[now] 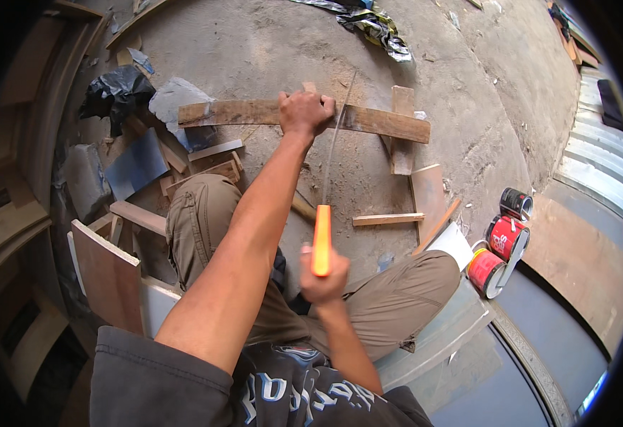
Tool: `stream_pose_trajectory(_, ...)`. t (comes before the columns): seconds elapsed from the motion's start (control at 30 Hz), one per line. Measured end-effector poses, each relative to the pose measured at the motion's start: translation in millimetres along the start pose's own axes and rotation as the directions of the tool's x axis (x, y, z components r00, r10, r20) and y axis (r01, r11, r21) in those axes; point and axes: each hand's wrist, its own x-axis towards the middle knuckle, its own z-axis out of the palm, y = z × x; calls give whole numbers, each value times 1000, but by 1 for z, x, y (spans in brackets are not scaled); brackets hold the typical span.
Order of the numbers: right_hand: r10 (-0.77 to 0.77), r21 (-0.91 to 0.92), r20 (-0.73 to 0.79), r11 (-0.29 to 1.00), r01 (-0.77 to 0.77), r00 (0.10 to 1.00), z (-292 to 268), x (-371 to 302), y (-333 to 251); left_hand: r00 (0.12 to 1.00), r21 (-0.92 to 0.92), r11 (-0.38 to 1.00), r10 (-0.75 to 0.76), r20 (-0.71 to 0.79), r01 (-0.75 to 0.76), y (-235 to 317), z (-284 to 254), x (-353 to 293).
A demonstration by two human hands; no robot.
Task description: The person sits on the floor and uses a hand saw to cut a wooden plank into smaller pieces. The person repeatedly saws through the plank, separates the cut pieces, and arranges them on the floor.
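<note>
A long, narrow wooden plank (386, 123) lies crosswise in front of me. Its right part rests over a short board (402, 160). My left hand (306, 112) is closed over the plank near its middle, pressing down on it. In my right hand (324, 276), closer to my body, is the orange handle of a handsaw (321, 238). The thin saw blade points away from me and crosses the plank just right of my left hand. How deep the blade sits in the wood I cannot tell.
Wood offcuts (219, 149) and a black plastic bag (116, 92) lie at the left. A thin wood strip (388, 219) is on the floor right of the saw. Red paint cans (504, 238) stand at the right, near a corrugated metal sheet (596, 153). A crumpled wrapper (383, 32) lies far off.
</note>
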Motion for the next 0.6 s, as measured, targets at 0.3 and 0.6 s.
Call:
stream_pose_trajectory(0.3,160,29,-5,987,-160,987,-38,4,16,999,54,999,10,-51,-7,-5,4,1)
stream_pose_trajectory(0.6,96,74,-30,993,-94,995,-20,-27,25,1000,58,998,8,-27,-6,-4,0,-6)
